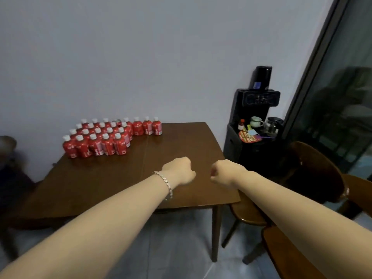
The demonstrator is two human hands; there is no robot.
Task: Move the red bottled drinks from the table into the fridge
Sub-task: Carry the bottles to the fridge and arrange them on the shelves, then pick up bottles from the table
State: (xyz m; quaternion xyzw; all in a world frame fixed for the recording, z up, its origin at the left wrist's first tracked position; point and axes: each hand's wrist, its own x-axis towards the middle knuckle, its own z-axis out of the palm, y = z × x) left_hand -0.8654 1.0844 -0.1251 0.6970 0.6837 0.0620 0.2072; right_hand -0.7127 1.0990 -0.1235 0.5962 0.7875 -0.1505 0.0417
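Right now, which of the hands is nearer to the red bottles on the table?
Left. The left hand hovers over the table, to the right of the red bottles; the right hand is beside it, farther right from them.

A home dining corner: wooden table (181, 154), chairs (314, 170), tea dispenser (253, 125)

Silver link bracelet (165, 183) by L hand (179, 171); 2 forearms bare.

brown wooden table (181, 150), red bottles (108, 135) clustered
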